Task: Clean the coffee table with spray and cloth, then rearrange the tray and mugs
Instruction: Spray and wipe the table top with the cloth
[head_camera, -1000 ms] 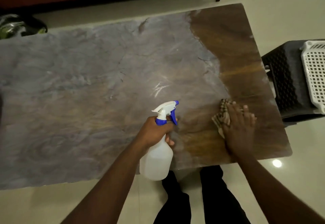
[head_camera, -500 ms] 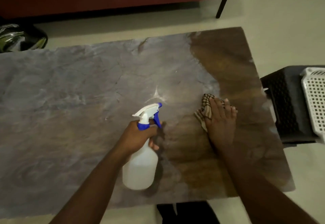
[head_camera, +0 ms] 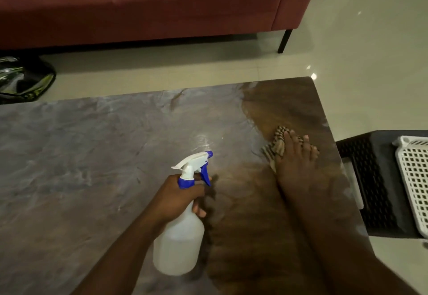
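Striped cloth (head_camera: 276,145) pressed flat under right hand (head_camera: 295,167); left hand (head_camera: 178,198) grips spray bottle (head_camera: 179,243).

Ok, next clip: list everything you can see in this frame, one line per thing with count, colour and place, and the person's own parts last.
coffee table: one, grey and brown marbled top, fills the lower frame
spray bottle: one, white with a blue trigger, held over the table's near middle
cloth: one, striped tan and dark, on the table's right part
sofa: one, red with dark legs, beyond the table
stool: one, black, right of the table
basket: one, white, on the stool
shiny dark object: one, on the floor at left, cannot identify
left hand: grips the spray bottle's neck
right hand: flat, pressing the cloth
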